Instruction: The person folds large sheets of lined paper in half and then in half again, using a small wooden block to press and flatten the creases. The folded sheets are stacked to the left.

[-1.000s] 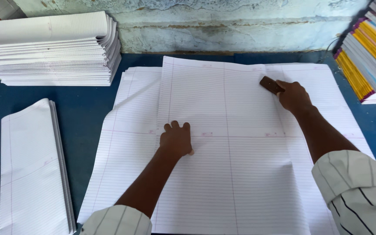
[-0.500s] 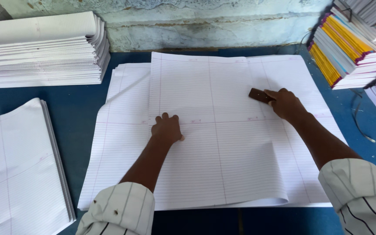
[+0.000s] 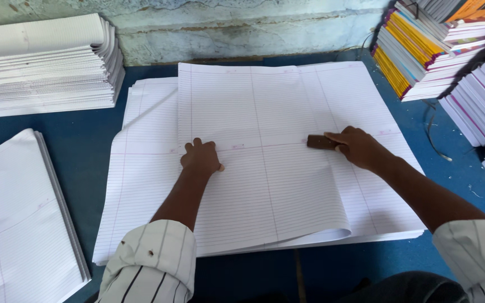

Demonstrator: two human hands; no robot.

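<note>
Big ruled sheet lay spread on the blue table, white w/ fine lines and faint pink margin marks, its near edge curling up in a soft roll at bottom right. It sat on top of more loose ruled sheets that stuck out on the left side. Left hand was pressed down mid-sheet, fingers curled under, knuckles forward, nothing in its grasp, forearm running straight back to a striped cuff. Right hand was closed round a small dark brown block, holding it flat on the paper along the pink crease line, arm reaching in from bottom right. Folded stack stood far left by the wall, another folded bundle near left. Coloured notebook piles were stacked at right.
</note>
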